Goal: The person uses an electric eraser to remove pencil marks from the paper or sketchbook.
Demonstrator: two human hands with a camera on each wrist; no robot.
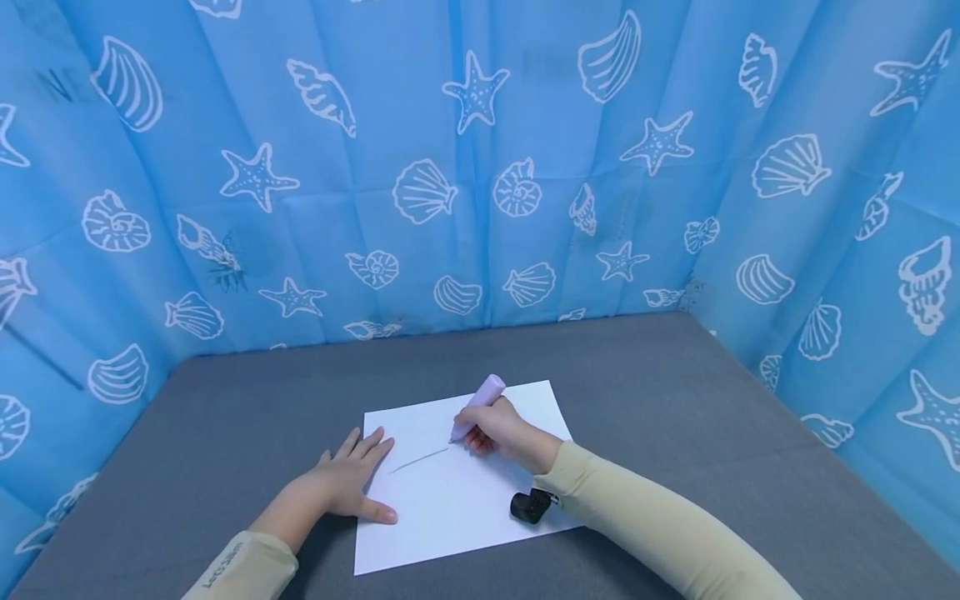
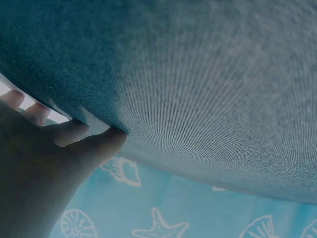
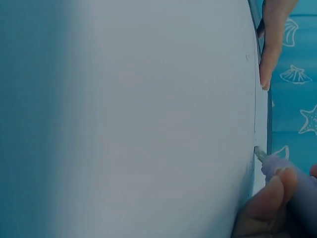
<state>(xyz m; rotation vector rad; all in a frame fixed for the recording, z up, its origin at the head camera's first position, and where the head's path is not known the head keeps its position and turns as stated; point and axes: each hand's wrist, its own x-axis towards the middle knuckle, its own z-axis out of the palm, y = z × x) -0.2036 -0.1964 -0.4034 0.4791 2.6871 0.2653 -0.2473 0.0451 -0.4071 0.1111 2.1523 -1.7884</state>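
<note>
My right hand (image 1: 495,427) grips a thick lilac pen (image 1: 489,392) that slants over a white sheet of paper (image 1: 442,508). In the right wrist view, the tip of the pen (image 3: 277,166) meets the paper, thumb and fingers pinching the barrel. A thin grey line (image 1: 418,461) runs across the sheet, from left of its middle up to near the pen tip. My left hand (image 1: 347,479) lies spread on the left edge of the sheet, thumb and fingers apart. The left wrist view shows that hand (image 2: 44,148) from the side, its fingertips down on the surface.
A grey cloth-covered table (image 1: 637,375) carries the sheet. Behind and beside it hangs a blue curtain (image 1: 450,233) printed with white shells and starfish. A small black camera (image 1: 531,505) sits at my right wrist, over the lower right of the paper.
</note>
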